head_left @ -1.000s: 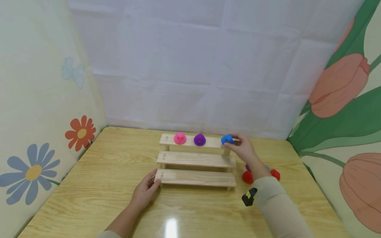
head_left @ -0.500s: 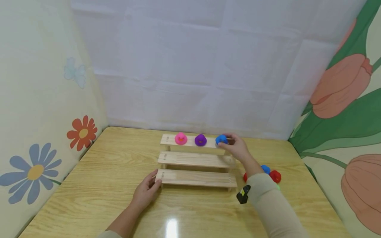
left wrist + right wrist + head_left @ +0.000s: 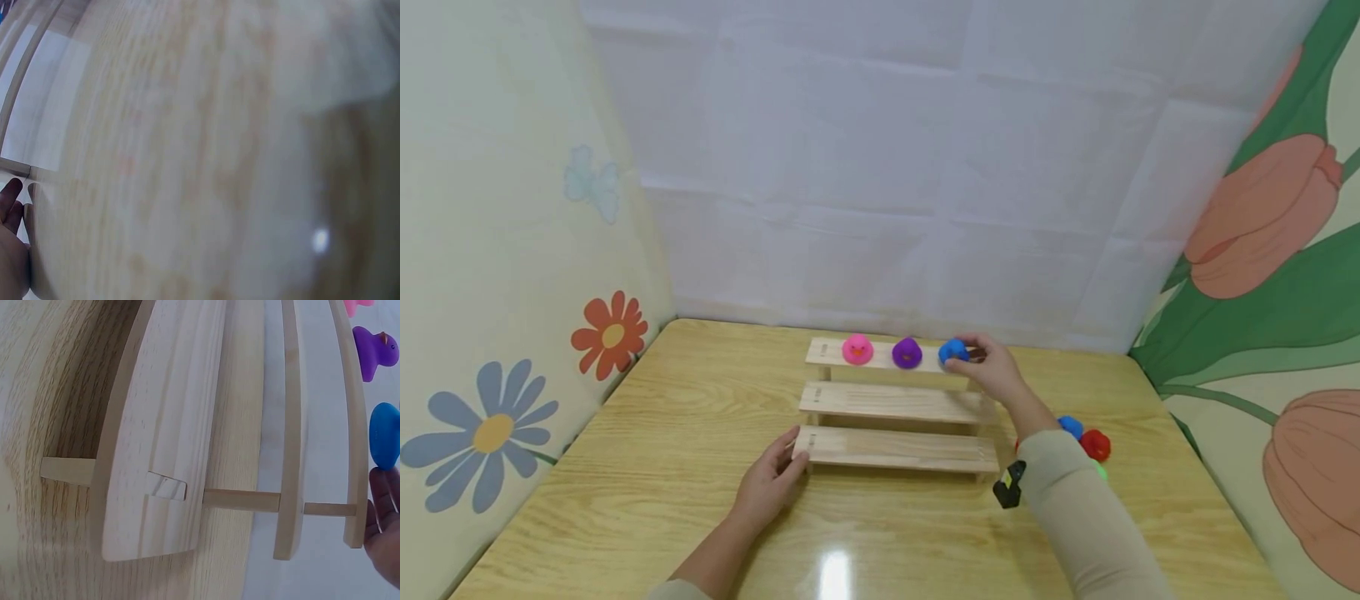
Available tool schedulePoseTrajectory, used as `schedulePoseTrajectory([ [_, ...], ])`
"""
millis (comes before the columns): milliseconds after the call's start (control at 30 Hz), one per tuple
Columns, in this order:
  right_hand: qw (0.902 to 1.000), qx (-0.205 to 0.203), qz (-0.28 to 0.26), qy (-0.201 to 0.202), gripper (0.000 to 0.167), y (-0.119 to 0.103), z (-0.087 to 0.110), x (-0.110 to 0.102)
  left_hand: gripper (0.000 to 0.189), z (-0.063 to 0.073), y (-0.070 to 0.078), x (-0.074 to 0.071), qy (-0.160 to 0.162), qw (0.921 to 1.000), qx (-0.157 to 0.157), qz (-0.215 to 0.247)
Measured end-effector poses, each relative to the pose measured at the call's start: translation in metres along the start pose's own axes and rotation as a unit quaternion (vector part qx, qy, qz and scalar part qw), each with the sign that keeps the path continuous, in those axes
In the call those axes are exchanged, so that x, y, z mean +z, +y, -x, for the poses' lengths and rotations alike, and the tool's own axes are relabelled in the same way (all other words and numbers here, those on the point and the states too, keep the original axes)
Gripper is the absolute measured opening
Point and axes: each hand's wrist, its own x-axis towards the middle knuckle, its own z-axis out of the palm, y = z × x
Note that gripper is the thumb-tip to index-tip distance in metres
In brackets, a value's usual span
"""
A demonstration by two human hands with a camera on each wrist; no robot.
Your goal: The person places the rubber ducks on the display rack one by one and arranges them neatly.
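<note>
A three-tier wooden stand [image 3: 898, 402] stands on the table. My right hand [image 3: 995, 372] pinches a blue rubber duck [image 3: 952, 351] at the right part of the top tier. In the right wrist view, fingertips meet the lower end of that blue duck [image 3: 384, 434]. A purple rubber duck [image 3: 907, 354] is in the middle of the tier, and a pink rubber duck [image 3: 857, 350] is to its left. My left hand [image 3: 766, 482] holds the left end of the lowest tier, thumb toward the front corner. The left wrist view is mostly blurred wood, with fingers [image 3: 11, 200] at its left edge.
Right of the stand lie more ducks, partly behind the right forearm: a blue one [image 3: 1071, 427], a red one [image 3: 1097, 445] and a sliver of green [image 3: 1101, 470]. A white cloth [image 3: 887, 208] hangs behind the table [image 3: 685, 417]; flower-printed panels flank it.
My right hand has slid the blue duck left along the top tier, nearer the purple one. The right forearm shifted left too, uncovering more ducks. My left hand stays at the stand.
</note>
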Motion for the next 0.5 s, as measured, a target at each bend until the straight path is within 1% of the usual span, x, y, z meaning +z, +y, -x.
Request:
schedulePoseTrajectory([
  [200, 0.9999, 0.001, 0.01, -0.005, 0.051, -0.0006, -0.0014, 0.0025, 0.055, 0.0017, 0.0021, -0.0003, 0.002, 1.0, 0.001, -0.003],
  [500, 0.9999, -0.004, 0.002, -0.011, 0.051, 0.0014, -0.0021, 0.0027, 0.056, 0.0015, 0.0014, -0.0009, 0.001, 1.0, 0.002, -0.002],
])
